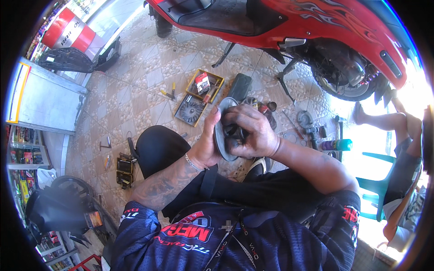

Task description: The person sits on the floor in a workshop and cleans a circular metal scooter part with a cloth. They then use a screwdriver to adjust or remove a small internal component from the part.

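Note:
I hold a round grey metal pulley disc [221,135] upright in front of my chest. My left hand [207,144] cups its back and left rim, with the thumb up along the edge. My right hand [251,131], smeared with black grease, is closed over the disc's dark hub, fingers curled into the centre. A silver chain sits on my left wrist. Directly beyond my hands on the tiled floor lie a finned round part [190,109] on a tray and several small metal parts [266,108].
A red scooter [289,22] stands across the top on its stand. A small yellow tray of parts [205,83], yellow-handled pliers [168,92], a spray can [337,144] and loose tools lie on the floor. Another person sits on a green chair [384,180] at right. A shelf stands at left.

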The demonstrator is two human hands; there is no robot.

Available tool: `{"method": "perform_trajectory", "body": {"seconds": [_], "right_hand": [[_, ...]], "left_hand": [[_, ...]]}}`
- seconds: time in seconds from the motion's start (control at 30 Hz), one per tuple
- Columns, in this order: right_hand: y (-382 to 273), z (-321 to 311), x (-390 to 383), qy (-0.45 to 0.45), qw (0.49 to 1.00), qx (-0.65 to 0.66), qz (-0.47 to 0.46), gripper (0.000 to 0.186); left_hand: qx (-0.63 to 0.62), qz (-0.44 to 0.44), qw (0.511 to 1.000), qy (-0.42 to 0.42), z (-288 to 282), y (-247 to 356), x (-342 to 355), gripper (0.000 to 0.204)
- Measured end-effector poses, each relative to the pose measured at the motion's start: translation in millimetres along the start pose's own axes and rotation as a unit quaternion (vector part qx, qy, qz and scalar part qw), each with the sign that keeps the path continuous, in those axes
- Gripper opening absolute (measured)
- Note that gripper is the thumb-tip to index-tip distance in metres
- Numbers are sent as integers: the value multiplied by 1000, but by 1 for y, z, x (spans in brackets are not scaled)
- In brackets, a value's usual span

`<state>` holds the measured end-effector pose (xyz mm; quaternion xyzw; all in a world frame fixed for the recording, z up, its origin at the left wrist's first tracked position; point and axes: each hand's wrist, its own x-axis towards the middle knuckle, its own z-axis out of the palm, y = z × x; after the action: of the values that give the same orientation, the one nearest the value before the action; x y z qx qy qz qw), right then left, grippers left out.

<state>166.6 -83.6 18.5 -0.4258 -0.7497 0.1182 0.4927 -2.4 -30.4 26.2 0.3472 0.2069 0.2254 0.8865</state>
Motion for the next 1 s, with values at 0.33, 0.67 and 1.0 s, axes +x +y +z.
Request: {"method": "perform_trajectory", "body": {"seconds": [0.33, 0.67, 1.0], "right_hand": [[2, 4, 1, -5, 1000, -13, -14, 42], [-1, 8, 1, 0, 1000, -22, 13, 40], [1, 0, 4, -42, 999, 0, 3, 35]], "left_hand": [[-17, -6, 1000, 6, -2, -4, 0, 75], [-8, -10, 1000, 10, -2, -5, 2, 77], [-13, -40, 999, 2, -1, -4, 1, 85]]}}
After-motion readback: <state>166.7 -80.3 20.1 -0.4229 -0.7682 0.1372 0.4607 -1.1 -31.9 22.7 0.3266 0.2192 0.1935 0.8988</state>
